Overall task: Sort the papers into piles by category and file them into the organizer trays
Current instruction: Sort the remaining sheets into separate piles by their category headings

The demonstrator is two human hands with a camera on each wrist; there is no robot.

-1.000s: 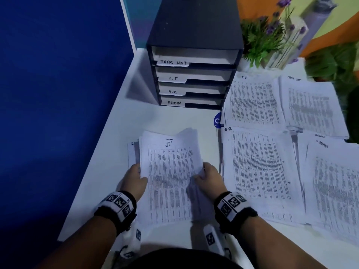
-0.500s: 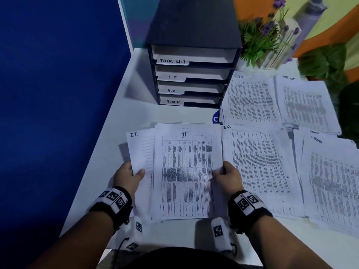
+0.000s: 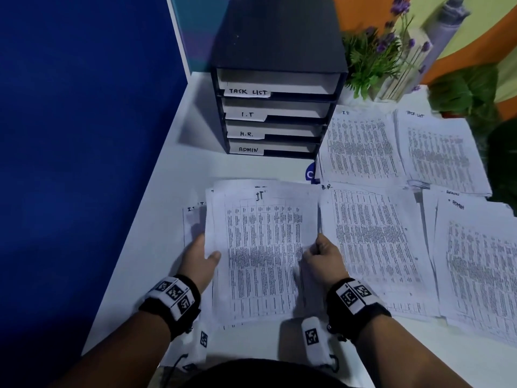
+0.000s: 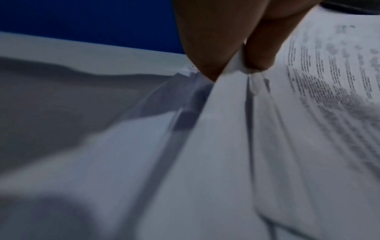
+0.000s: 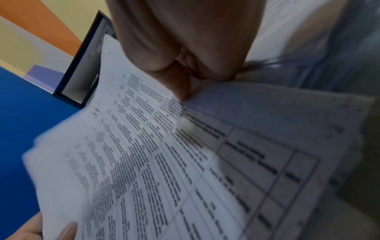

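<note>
A stack of printed sheets headed "IT" [image 3: 263, 256] is held just above the white desk in front of me. My left hand [image 3: 201, 256] grips its left edge, thumb on top; in the left wrist view thumb and finger pinch the IT stack [image 4: 236, 129]. My right hand [image 3: 321, 250] grips the right edge, fingers curled under the IT stack [image 5: 154, 154]. Another "I.T." sheet [image 3: 193, 222] lies on the desk under the stack's left side. The black organizer [image 3: 277, 51] stands behind, with trays labelled TASK LIST, I.T, H.R. and ADMIN.
Sorted piles cover the desk to the right: an IT pile [image 3: 361, 147], a TASK LIST pile [image 3: 439, 152], an H.R. pile [image 3: 375, 247] and an ADMIN pile [image 3: 478, 270]. A potted plant [image 3: 375, 57] stands beside the organizer. A blue wall [image 3: 84, 135] borders the desk's left edge.
The bent, fanned IT sheets were spread flat, then drawn together into one squared stack. Both hands shifted along its side edges.
</note>
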